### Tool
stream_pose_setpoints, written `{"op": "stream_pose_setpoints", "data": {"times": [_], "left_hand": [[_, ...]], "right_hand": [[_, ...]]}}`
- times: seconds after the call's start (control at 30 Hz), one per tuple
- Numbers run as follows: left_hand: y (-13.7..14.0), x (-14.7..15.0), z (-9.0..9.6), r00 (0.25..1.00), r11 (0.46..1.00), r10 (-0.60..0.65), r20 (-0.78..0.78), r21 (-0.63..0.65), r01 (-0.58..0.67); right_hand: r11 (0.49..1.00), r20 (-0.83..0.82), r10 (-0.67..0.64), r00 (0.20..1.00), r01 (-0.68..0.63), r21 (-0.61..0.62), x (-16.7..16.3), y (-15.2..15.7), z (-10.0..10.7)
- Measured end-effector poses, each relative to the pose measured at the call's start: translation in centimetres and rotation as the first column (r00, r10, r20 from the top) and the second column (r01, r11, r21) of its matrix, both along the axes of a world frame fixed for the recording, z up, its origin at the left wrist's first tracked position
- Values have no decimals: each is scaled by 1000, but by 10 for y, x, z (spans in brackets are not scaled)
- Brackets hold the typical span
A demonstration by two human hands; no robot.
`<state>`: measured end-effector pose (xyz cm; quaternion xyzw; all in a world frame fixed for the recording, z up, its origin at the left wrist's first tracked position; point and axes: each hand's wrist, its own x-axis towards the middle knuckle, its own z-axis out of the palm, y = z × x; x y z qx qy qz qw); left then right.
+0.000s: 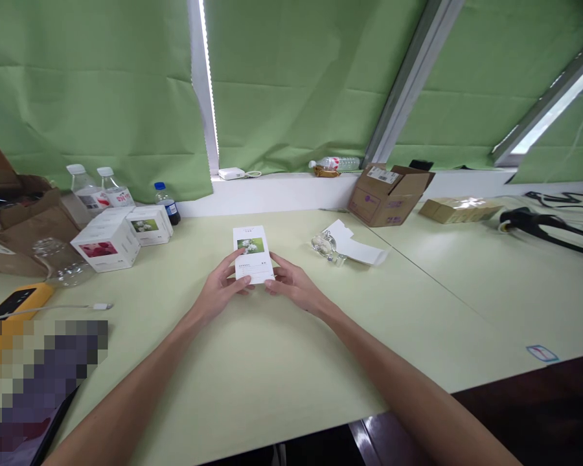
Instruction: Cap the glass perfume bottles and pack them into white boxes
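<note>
A white box [253, 265] with a picture of white flowers and small print is between my two hands, near the middle of the table. My left hand [222, 283] grips its left edge, thumb at the lower corner. On the opposite side, my right hand [291, 283] holds the lower right edge, its thumb on the front. The fingers behind the box are partly hidden. To the right lie an opened white carton piece [357, 246] and a small clump of clear, shiny items [324, 246] that I cannot make out.
White boxes [111, 243], bottles [168, 202], a clear jar [61, 262] and a paper bag [24, 226] stand at left. A cardboard box [386, 194], yellowish packs [459, 210] and a black frame-like object [548, 226] are at right. The table's front edge [291, 440] runs below my arms.
</note>
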<state>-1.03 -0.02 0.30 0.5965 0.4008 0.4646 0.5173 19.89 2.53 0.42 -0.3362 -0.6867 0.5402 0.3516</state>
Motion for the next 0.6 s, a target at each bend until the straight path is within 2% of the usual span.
{"op": "stream_pose_setpoints", "data": {"times": [0.1,0.27,0.6], "left_hand": [[0,0,1,1000,1000,-1,1,-8,1],[0,-1,1,1000,1000,-1,-9,-10,1],[0,0,-2,999,1000,11,-43,-3,-11]], "right_hand": [[1000,-7,-12,1000,13,11,2,0,-1],[999,-17,39,999,-38,34,3,1,2],[997,46,32,998,-35,69,3,0,3]]}}
